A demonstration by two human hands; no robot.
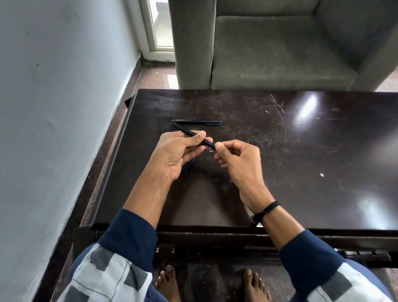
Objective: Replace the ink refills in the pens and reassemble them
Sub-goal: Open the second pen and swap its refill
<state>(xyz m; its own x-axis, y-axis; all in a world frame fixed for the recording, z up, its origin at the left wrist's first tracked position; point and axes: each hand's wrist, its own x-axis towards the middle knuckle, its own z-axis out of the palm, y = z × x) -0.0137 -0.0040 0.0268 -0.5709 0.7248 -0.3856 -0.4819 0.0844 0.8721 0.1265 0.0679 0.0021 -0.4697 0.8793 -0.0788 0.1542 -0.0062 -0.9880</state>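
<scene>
The pen (184, 130) is held above the table (289, 167) in front of the person. It is gripped mid-barrel by the curled fingers of the left hand (174, 152), with its long axis running diagonally from far-left to near-right. The near-right end is met by the right hand (239, 162), whose thumb and forefinger are pinched on it; whether a tip piece or the refill is caught there cannot be told. A second pen (197, 122) lies flat just beyond, apart from both hands.
</scene>
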